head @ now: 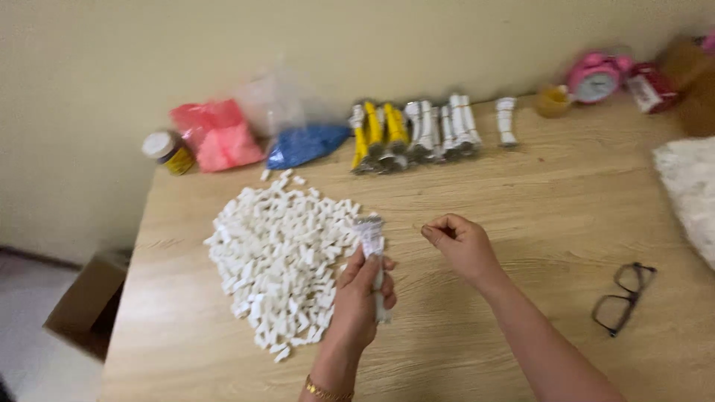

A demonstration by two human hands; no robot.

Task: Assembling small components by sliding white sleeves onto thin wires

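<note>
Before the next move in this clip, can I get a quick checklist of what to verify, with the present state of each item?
1. Left hand has a firm grip on the white strung piece: ok, fingers wrap it.
2. Right hand holds something in its pinch: cannot tell, too small to see.
3. Pile of white pieces within reach of the left hand: ok, right beside it.
4. Finished yellow and white bundles out of the way: ok, along the wall.
5. Eyeglasses apart from both hands: ok.
</note>
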